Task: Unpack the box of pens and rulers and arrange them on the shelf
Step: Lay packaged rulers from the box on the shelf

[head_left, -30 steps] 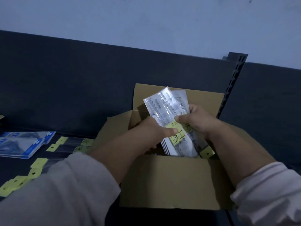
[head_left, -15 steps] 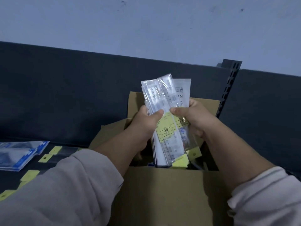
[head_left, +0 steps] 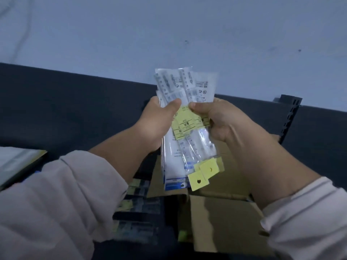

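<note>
Packets in clear plastic sleeves, a fanned bundle of packets (head_left: 187,145), are held upright between both hands, above the open cardboard box (head_left: 221,218) and clear of it. The left hand (head_left: 155,126) wraps the bundle's left edge with its thumb (head_left: 171,106) pressed across the front. The right hand (head_left: 223,124) grips the right edge with its thumb (head_left: 199,106) on the front, so the two thumbs nearly meet. This two-handed hold probably keeps the slippery sleeves from sliding apart while they are squared up or sorted.

The hang tabs (head_left: 199,182), yellow with a punched hole, point down toward the person, so the packets are upside down in this view. That fits a stack lifted out just as it was packed.

Yellow labels (head_left: 187,124) across the middle carry boxed print with one large character that may be an "R", though I cannot read it surely. The white ends at the top show small symbols, one a struck-through circle, and lines of text too small to read. A blue band on the rearmost packet has lettering I cannot make out.

More yellow-tabbed packets (head_left: 139,205), blurred, lie left of the box below the dark shelf back panel (head_left: 75,109), probably the row this bundle will join.
</note>
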Demonstrator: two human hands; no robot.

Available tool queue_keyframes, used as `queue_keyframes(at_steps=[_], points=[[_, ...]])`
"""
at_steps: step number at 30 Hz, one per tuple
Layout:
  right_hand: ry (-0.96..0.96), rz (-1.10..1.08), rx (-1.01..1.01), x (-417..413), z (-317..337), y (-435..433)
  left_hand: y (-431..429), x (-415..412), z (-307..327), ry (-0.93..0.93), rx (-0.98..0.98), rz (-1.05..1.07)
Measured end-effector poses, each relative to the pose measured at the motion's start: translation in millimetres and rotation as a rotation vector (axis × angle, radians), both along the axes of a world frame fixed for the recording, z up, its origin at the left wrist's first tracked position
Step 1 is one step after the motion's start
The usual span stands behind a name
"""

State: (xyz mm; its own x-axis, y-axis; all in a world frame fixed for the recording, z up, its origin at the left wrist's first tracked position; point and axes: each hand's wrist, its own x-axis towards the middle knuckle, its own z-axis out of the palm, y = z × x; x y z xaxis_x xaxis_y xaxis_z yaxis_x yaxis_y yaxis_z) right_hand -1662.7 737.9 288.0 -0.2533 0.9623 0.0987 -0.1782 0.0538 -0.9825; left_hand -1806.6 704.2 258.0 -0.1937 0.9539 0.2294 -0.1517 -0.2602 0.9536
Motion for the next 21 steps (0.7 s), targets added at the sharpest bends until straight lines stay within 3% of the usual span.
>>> queue_keyframes(at_steps=[5, 11, 21], points=[[-0.085, 0.108, -0.136, -86, -22, -23, -34, -84, -20, -0.06, -0.138, 0.064], [-0.152, 0.206, -0.312, -169, -99, -51, -77, -165, -90, -0.179, -0.393, 0.116], [-0.285, 0.179, -0.3, -246, -206, -87, -113, -232, -186, -0.373, -0.576, 0.141]])
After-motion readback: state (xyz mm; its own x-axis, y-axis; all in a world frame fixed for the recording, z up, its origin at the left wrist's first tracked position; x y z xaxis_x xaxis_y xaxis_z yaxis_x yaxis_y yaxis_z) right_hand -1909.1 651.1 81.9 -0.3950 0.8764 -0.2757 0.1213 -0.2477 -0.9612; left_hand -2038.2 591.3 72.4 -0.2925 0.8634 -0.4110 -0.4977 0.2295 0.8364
